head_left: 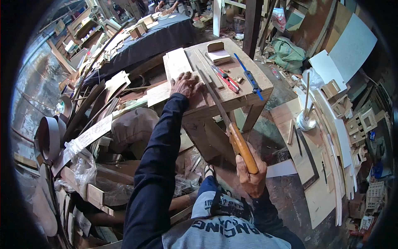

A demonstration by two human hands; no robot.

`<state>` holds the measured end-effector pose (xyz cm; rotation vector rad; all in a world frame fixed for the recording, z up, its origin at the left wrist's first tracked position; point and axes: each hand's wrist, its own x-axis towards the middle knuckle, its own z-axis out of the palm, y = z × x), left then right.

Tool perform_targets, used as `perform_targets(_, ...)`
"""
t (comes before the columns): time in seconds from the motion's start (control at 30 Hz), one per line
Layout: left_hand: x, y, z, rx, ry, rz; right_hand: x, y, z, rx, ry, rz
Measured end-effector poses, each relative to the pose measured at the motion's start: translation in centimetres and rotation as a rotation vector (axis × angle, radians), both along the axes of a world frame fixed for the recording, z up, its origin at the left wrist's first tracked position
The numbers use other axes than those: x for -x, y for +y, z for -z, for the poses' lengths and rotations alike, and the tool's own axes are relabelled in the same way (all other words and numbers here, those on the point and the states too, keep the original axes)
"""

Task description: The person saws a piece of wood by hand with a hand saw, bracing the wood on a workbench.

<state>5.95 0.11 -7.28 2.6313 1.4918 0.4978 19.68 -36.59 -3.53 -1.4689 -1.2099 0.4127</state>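
My right hand (252, 176) is wrapped round the orange-brown wooden handle of a hand saw (239, 145). Its long narrow blade runs up and left over the near edge of a small wooden workbench (261, 85), passing just right of my left hand (187, 84). That left hand lies palm down with fingers spread, pressing on a light wooden board (159, 93) that juts past the bench's left side. Another pale board (177, 61) lies behind it. Near the blade are a red-handled tool (227, 79), a long blue tool (248, 76) and a small wooden piece (218, 53).
Scrap wood and plastic wrap (85, 168) are heaped at the left. Behind stands a table with a dark cloth (170, 35), where another person's hands (168, 9) show. At right, a plywood sheet (315, 203) carries strips and a white container (306, 121).
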Motion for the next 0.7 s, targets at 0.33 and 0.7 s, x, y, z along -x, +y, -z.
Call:
perform_targets(0.33, 0.8, -0.8, -0.8, -0.076, 0.023, 0.079, 0.8, 2.1, -1.5, -0.096, -0.084, -0.021)
perform_targets(0.7, 0.6, -0.9, -1.1, -0.106, 0.027, 0.078, 1.1, 5.6, -3.0, 0.104, -0.001, -0.061)
